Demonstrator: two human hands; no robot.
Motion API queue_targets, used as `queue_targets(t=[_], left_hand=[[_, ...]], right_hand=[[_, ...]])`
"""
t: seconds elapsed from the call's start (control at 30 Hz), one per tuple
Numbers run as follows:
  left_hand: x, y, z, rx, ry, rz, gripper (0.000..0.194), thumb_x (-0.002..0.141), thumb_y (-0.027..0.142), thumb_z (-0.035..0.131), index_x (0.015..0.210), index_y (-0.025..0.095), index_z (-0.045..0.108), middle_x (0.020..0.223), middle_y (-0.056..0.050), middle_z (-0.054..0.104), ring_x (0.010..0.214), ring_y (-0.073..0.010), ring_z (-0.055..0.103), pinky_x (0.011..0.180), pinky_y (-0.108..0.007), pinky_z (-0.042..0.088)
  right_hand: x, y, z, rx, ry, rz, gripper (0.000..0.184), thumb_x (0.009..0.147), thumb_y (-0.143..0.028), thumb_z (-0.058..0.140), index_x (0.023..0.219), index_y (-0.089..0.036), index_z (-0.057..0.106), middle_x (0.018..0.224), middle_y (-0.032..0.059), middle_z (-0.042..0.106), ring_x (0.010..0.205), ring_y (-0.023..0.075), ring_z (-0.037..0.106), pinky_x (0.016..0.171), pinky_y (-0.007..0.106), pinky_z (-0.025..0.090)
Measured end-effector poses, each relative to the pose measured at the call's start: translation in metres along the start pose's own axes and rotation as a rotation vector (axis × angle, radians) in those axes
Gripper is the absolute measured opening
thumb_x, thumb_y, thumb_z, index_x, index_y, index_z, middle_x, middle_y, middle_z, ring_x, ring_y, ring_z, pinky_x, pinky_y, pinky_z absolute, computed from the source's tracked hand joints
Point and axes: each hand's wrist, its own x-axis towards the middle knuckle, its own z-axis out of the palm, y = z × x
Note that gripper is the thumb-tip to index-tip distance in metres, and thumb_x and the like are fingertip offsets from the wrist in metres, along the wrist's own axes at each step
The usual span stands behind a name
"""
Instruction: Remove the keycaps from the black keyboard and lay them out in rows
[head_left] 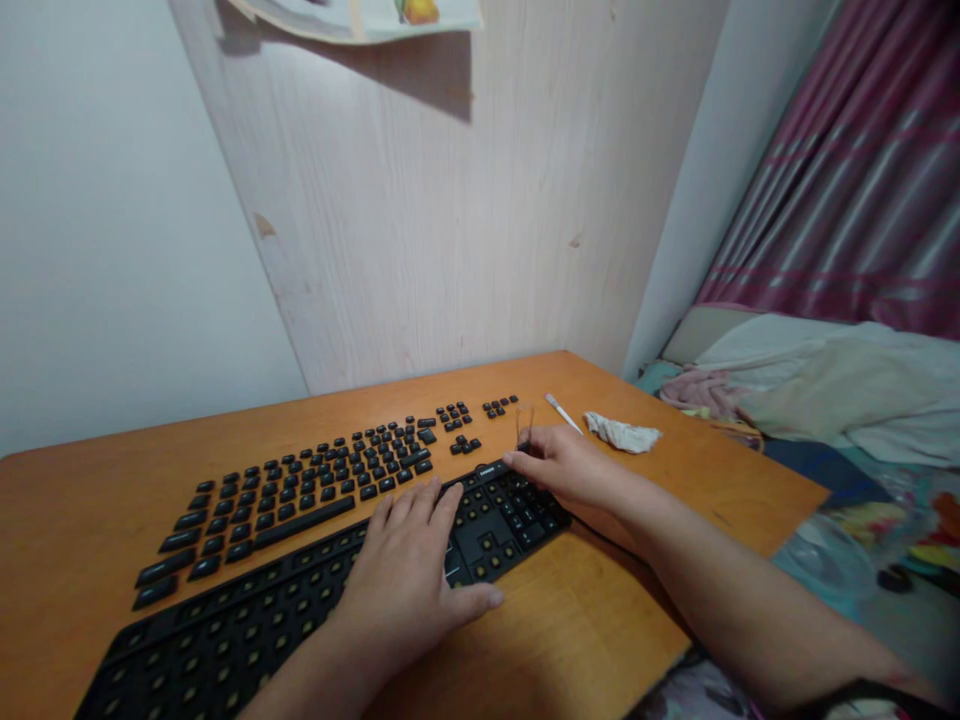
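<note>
A black keyboard [484,545] lies slantwise on the wooden desk, bare switch sockets showing over most of it. Keycaps sit on its number pad [536,512] at the right end. My left hand [409,545] rests palm down across the keyboard, fingers spread, holding nothing. At the keyboard's top right corner, the fingers of my right hand [559,462] are closed on what looks like a wire keycap puller [524,425], its two thin wires pointing up. My fingers hide its lower part. Behind the keyboard, loose black keycaps [307,487] lie in keyboard order.
A small white-handled brush [564,413] and a crumpled white cloth [622,433] lie beyond my right hand. The keyboard cable [607,535] runs under my right forearm. A wall stands behind the desk [67,500]; bedding [825,385] and a curtain are on the right.
</note>
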Motion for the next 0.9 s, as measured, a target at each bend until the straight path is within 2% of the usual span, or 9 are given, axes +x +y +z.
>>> queue_targets(t=[0.3,0.5,0.63,0.9], left_hand=[[-0.001,0.001,-0.001,-0.019,0.01,0.008,0.1,0.065,0.075,0.063,0.146,0.021,0.043,0.153,-0.015,0.04,0.14,-0.0394,0.033,0.116,-0.055,0.02],[0.0,0.002,-0.002,-0.02,-0.001,0.003,0.1,0.065,0.076,0.062,0.145,0.018,0.046,0.153,-0.016,0.04,0.139,-0.0399,0.034,0.116,-0.056,0.02],[0.0,0.001,0.0,-0.03,0.01,0.006,0.099,0.065,0.076,0.062,0.144,0.019,0.047,0.154,-0.016,0.039,0.14,-0.0407,0.033,0.116,-0.057,0.018],[0.0,-0.001,0.001,-0.009,-0.007,-0.001,0.098,0.064,0.076,0.062,0.143,0.018,0.049,0.153,-0.016,0.039,0.14,-0.0402,0.033,0.116,-0.056,0.019]], right_hand=[[0.0,-0.003,0.002,-0.096,-0.024,0.015,0.025,0.087,-0.04,0.058,0.079,-0.018,0.067,0.069,0.0029,0.066,0.061,0.0148,0.056,0.052,0.024,0.032],[0.003,0.0,0.01,-0.15,0.017,0.038,0.02,0.084,-0.037,0.061,0.078,-0.018,0.066,0.071,0.0034,0.067,0.061,0.0146,0.054,0.052,0.025,0.031],[0.006,0.006,0.013,-0.108,0.026,0.069,0.019,0.083,-0.036,0.06,0.076,-0.019,0.064,0.068,0.0022,0.064,0.06,0.0147,0.054,0.052,0.024,0.032],[0.008,0.008,0.014,0.051,0.083,0.047,0.012,0.078,-0.021,0.054,0.067,-0.018,0.056,0.06,-0.0011,0.057,0.055,0.0123,0.052,0.049,0.023,0.031]])
